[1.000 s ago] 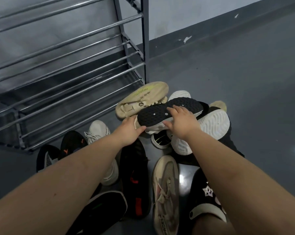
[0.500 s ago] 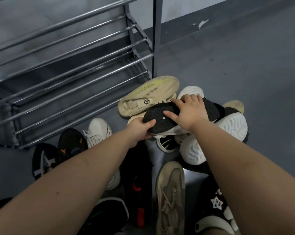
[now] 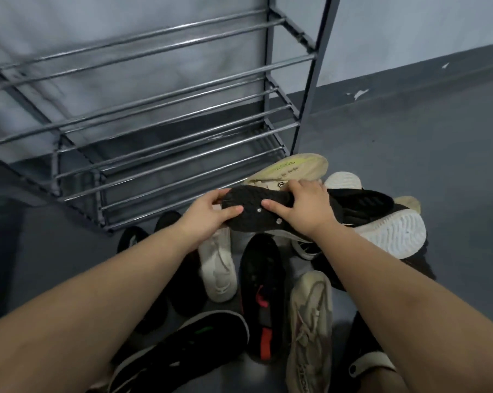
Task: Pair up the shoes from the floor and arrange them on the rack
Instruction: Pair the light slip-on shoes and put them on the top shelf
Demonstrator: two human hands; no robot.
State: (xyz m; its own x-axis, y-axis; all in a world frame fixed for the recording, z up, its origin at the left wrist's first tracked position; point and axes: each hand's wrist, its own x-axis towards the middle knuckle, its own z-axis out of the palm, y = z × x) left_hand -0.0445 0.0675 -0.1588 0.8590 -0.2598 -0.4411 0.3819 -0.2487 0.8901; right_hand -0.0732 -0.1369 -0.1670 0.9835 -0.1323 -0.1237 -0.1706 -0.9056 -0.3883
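A shoe with a black sole (image 3: 254, 207) is held sole-up above the pile. My left hand (image 3: 208, 215) grips its left end, thumb on the sole. My right hand (image 3: 302, 208) grips its middle from above, fingers curled over the far edge. Behind it lies a cream shoe with a yellow-streaked sole (image 3: 290, 168). To the right sits a black shoe with a white ridged sole (image 3: 390, 231). The metal shoe rack (image 3: 160, 114) stands at the upper left, its bars bare.
On the floor below my arms lie a white sneaker (image 3: 217, 268), a black shoe with red marks (image 3: 263, 302), a beige sneaker (image 3: 310, 321) and a black shoe with a green mark (image 3: 188, 344). Grey floor (image 3: 424, 143) stretches to the right.
Both hands have lifted the black-soled shoe off the pile and drawn it left, toward the rack. The view has tilted up, showing more of the rack.
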